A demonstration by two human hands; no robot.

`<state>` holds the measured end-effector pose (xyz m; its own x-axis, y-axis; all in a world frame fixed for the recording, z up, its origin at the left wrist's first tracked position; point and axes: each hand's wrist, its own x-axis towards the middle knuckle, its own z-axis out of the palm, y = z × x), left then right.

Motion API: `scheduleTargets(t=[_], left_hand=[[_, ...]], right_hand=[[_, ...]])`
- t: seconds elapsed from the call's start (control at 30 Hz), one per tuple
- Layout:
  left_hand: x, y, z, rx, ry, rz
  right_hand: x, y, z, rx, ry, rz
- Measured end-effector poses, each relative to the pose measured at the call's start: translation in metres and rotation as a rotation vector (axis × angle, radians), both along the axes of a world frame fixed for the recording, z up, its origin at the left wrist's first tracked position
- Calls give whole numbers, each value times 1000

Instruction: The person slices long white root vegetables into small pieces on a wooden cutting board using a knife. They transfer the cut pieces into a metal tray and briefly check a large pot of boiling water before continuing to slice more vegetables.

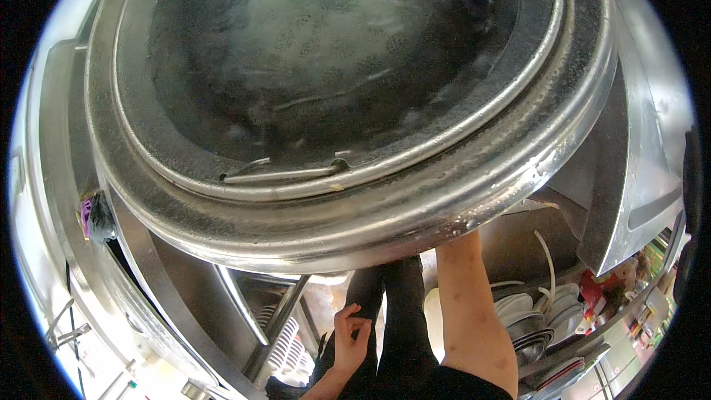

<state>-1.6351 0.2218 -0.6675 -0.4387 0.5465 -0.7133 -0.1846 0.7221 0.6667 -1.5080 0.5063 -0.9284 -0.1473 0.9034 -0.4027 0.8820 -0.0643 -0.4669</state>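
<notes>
A large round stainless steel vessel point(355, 239) with a thick rolled rim fills the upper view. Dark, hazy liquid point(333, 83) shows inside it, and a thin metal wire handle point(283, 175) lies at the inner ring's near edge. Below the rim, my left hand point(353, 339) hangs in front of my dark-clothed legs, fingers loosely curled, thumb and a finger slightly apart, nothing visible in it. My right forearm reaches up under the near side of the rim, which hides my right hand; what it touches cannot be seen.
Stacked metal bowls point(533, 339) and white dishes point(564, 311) stand at lower right, beside a pale hose point(550, 266). A bent steel panel point(616, 178) is at right. At lower left are a steel frame point(278, 328), a rack of white dishes point(289, 350) and a dark and purple cloth-like bundle point(100, 216).
</notes>
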Motion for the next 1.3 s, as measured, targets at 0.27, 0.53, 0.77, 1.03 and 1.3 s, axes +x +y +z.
scheduleTargets(t=[0.27,0.53,0.77,1.03,1.3], left_hand=[[2,1,-4,-6,16,39],[1,8,0,-1,17,136],[14,21,41,62,43,-62],[31,59,148,209,45,-173],[16,48,237,383,415,-373]], right_hand=[[2,2,1,-12,-14,36],[-4,5,-5,-39,-30,95],[1,-47,-22,-238,39,338],[45,-152,113,-495,137,681],[124,-59,203,-815,240,223]])
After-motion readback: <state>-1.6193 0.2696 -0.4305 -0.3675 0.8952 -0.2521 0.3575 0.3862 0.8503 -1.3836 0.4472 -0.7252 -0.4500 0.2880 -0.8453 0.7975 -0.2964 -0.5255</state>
